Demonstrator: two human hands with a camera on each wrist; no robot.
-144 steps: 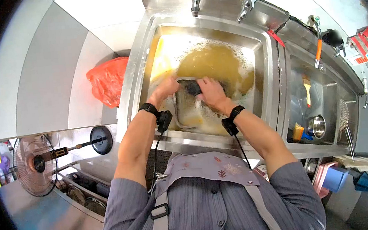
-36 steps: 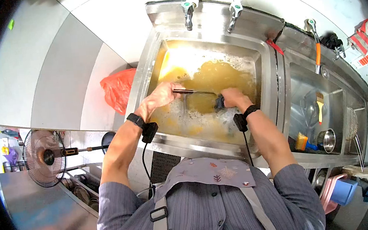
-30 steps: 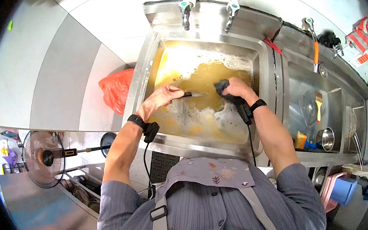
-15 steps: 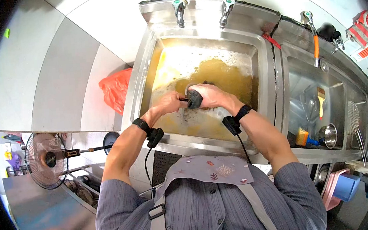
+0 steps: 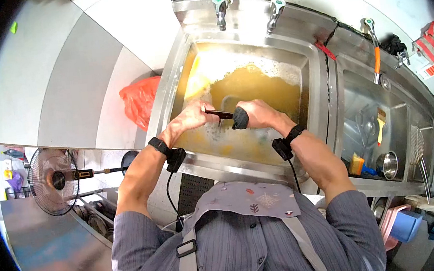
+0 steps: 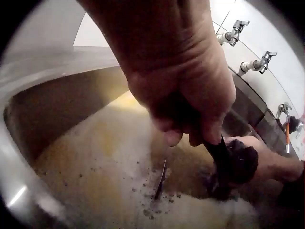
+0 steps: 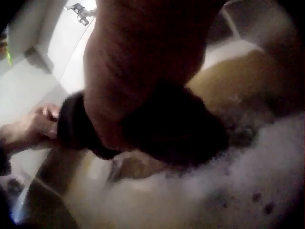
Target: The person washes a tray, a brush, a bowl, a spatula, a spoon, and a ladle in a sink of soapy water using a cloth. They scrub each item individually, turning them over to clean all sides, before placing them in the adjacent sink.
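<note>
My left hand [image 5: 194, 114] grips one end of a dark handle [image 5: 218, 114] over the sink's murky, foamy water [image 5: 254, 87]. Wrapped round the other part of that utensil is a black cloth [image 5: 240, 118], which my right hand [image 5: 259, 114] grips. In the left wrist view the dark handle [image 6: 218, 155] runs from my left hand [image 6: 186, 102] to the cloth [image 6: 243, 161]. The right wrist view shows the dark cloth [image 7: 181, 129] bunched under my right hand [image 7: 128, 81]. What lies beyond the cloth is hidden; a thin edge [image 6: 162, 179] pokes out of the foam.
The sink rim [image 5: 170, 82] surrounds the water, with two taps [image 5: 221, 9] above its back edge. A second basin at the right holds a brush [image 5: 381, 125], a metal pot [image 5: 387, 165] and a sponge [image 5: 356, 164]. A red bag [image 5: 140, 102] sits left; a fan [image 5: 54, 181] stands lower left.
The right hand with the cloth moved left from the sink's right part to meet the utensil, and now sits slightly right of its place half a second ago. The left hand still holds the handle.
</note>
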